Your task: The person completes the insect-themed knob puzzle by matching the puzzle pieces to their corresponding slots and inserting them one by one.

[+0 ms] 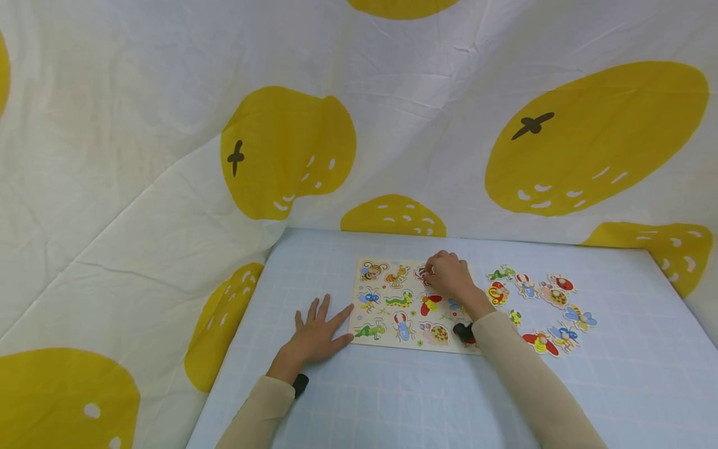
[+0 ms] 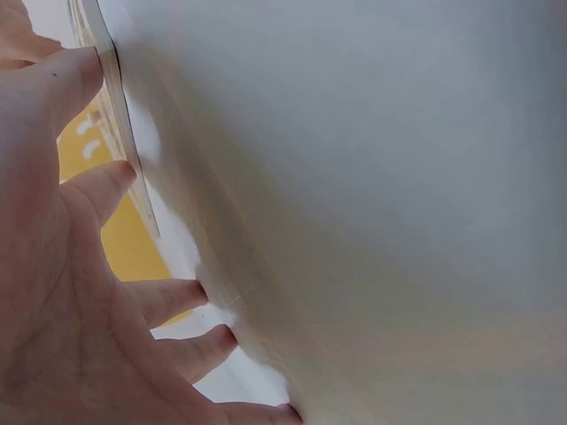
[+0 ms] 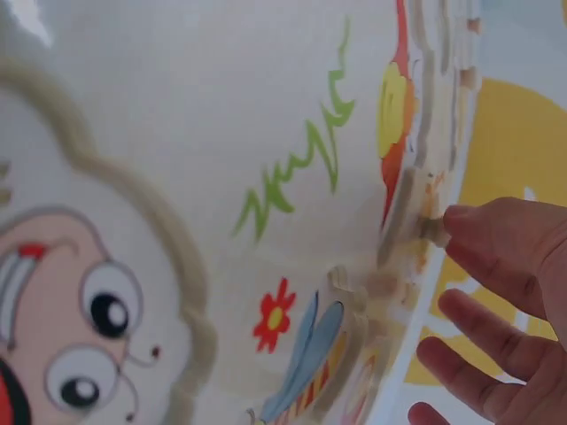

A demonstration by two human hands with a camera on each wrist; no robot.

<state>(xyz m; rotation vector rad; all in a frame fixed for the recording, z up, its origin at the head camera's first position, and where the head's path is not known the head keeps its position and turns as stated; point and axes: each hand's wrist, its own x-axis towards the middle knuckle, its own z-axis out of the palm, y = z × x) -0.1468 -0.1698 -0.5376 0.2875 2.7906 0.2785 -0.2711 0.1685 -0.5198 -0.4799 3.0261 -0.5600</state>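
Observation:
A pale puzzle board (image 1: 387,312) with rows of cartoon insects lies on the table. My left hand (image 1: 316,337) is spread flat beside its left edge, with thumb and index fingertips touching that edge; in the left wrist view, the other fingertips of the left hand (image 2: 80,239) press on the tabletop. Over the board's top row, my right hand (image 1: 450,274) pinches a dark striped bug piece (image 1: 421,275), partly hidden by the fingers. In the right wrist view, the thumb of the right hand (image 3: 505,301) meets a small knob at the board's far side.
Right of the board lie several loose insect pieces, among them a grasshopper (image 1: 501,272), a bee (image 1: 580,317), a firefly (image 1: 541,343) and a ladybug (image 1: 562,283). A white cloth (image 1: 426,125) with yellow fruit shapes hangs behind the pale blue checked table (image 1: 392,399).

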